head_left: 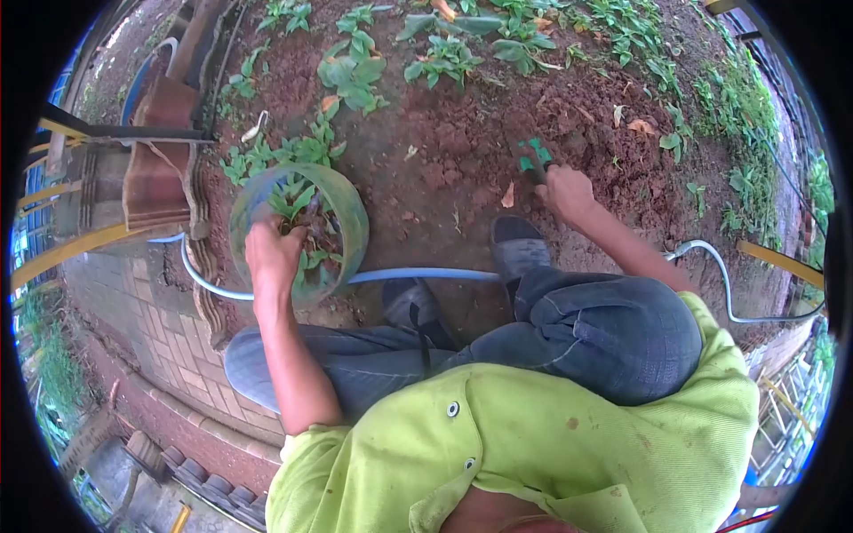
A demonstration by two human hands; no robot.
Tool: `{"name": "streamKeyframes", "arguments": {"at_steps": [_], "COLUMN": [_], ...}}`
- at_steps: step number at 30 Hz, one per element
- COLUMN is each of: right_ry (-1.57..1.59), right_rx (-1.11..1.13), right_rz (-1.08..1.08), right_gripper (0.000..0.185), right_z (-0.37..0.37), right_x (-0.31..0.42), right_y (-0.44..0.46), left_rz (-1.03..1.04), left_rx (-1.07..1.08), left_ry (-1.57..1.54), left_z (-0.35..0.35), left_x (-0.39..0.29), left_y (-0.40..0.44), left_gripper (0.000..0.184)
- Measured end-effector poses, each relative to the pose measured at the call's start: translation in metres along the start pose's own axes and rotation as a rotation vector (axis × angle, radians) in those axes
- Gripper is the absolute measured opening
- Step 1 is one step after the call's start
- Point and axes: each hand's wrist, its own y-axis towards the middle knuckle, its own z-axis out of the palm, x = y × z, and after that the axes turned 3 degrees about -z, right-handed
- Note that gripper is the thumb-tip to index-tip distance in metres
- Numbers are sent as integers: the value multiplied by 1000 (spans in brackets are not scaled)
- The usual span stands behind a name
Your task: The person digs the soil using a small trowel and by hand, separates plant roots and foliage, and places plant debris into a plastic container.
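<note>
My left hand [274, 253] is at the near left side of a round, greenish translucent bucket [352, 209], its fingers closed at the opening over leafy green plants [293, 197]. What those fingers pinch, if anything, is hidden. Off to the right, my right hand [567, 193] is wrapped round the dark handle of a small tool with green parts [535, 155]. The tool's far end rests at the loose reddish soil [484, 133].
Rows of low green plants [354, 71] grow beyond the dug soil. A blue hose [418, 274] runs behind my shoes [520, 249] and past the bucket. Curved clay tiles [160, 182] edge the bed at left, beside a brick path [169, 333].
</note>
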Motion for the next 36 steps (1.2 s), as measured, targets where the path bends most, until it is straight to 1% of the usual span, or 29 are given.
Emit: {"name": "streamKeyframes", "arguments": {"at_steps": [2, 3, 5, 6, 8, 9, 11, 12, 14, 15, 17, 18, 19, 21, 23, 25, 27, 28, 29, 30, 31, 33, 34, 35, 36], "right_ry": [106, 104, 369, 370, 657, 651, 398, 395, 249, 252, 136, 93, 95, 95, 221, 409, 479, 481, 420, 361, 366, 351, 319, 319, 280], "right_rx": [-246, -242, -433, -433, -265, -263, -421, -421, -475, -467, -357, -361, -354, -557, -517, -513, -360, -358, -279, -198, -196, -197, -262, -266, -251], "right_rz": [60, 58, 60, 68, 245, 247, 107, 106, 93, 93, -22, -77, -78, -64, -113, -327, -359, -357, -369, -382, -383, -222, -222, -216, -139], "right_gripper": [31, 31, 30, 30, 25, 25, 21, 21, 21, 21, 21, 22, 22, 27, 32, 34, 37, 37, 38, 40, 40, 42, 41, 41, 40], "right_z": [37, 40, 47, 38, -5, -20, -40, -43, -43, -39, -30, -32, -34, -35, -22, -2, 18, 24, 28, 28, 25, 18, 18, 15, 9], "right_x": [-13, -16, -22, -19, -4, -4, -11, -20, -36, -34, -28, -20, -13, 1, 23, 49, 74, 80, 85, 89, 88, 83, 75, 66, 56], "right_y": [1, 0, -1, -2, -6, -3, 20, 38, 72, 74, 80, 69, 59, 39, 23, 8, -3, -1, 2, 2, 2, 4, 1, -3, -6], "left_rz": [-88, -92, 35, 41, 253, 251, 262, 260, 249, 239, 212, 190, 185, 181, 193, 211, 137, 141, 139, 147, 157, 165, 171, 177, 161], "left_rx": [94, 96, 97, 102, -102, -99, -111, -143, -168, -191, -190, -190, -184, -184, -194, -206, -201, -201, -201, -240, -278, -263, -250, -250, -209], "left_ry": [261, 260, 265, 267, 89, 84, 102, 103, 100, 100, 85, 67, 69, 35, 73, 108, 101, 109, 110, 90, 73, 81, 78, 77, 67], "left_z": [9, 9, 10, 14, 25, 32, 43, 46, 45, 44, 43, 42, 42, 44, 43, 42, 39, 40, 41, 43, 44, 43, 44, 43, 42], "left_x": [4, 1, -11, -18, -33, -39, -49, -48, -46, -45, -48, -48, -47, -46, -46, -51, -54, -52, -54, -55, -55, -54, -54, -55, -57], "left_y": [3, 1, -2, -3, -8, -11, -13, -11, -9, -9, -10, -10, -10, -9, -6, -4, -4, -4, -5, -8, -9, -8, -8, -8, -8], "left_gripper": [34, 34, 36, 36, 45, 45, 49, 51, 49, 47, 46, 44, 44, 40, 40, 39, 36, 38, 38, 40, 42, 44, 46, 46, 45]}}
